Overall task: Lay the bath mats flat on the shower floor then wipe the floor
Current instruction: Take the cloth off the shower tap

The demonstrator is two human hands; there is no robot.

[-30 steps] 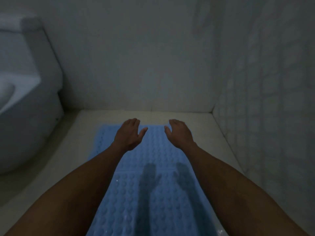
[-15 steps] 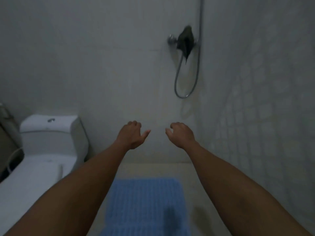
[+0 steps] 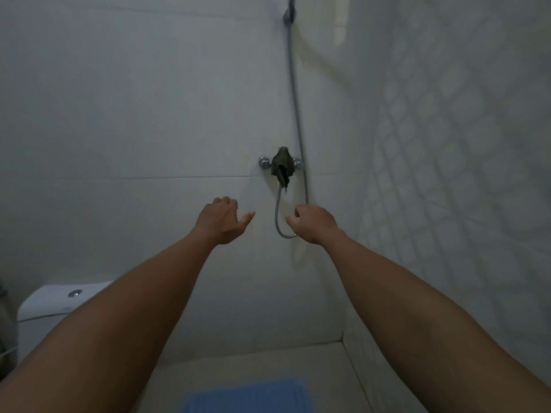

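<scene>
A blue bath mat (image 3: pixel 247 396) lies flat on the pale shower floor (image 3: pixel 256 365) at the bottom of the view, only its far end showing. A dark green cloth (image 3: pixel 281 165) hangs over the shower tap on the back wall. My left hand (image 3: pixel 222 220) and my right hand (image 3: pixel 313 223) are raised in front of the wall, below the cloth, both empty with fingers loosely curled and apart. The right hand is just below and right of the cloth, in front of the hose loop. Neither hand touches the cloth.
A grey shower hose (image 3: pixel 295 93) runs down the wall and loops under the tap (image 3: pixel 264 163). A white toilet cistern (image 3: pixel 56 299) stands at the lower left. A small-tiled wall (image 3: pixel 453 174) closes the right side.
The view has tilted up from the mat to the wall and tap. Both hands have lifted off the mat and now reach up toward the hanging cloth.
</scene>
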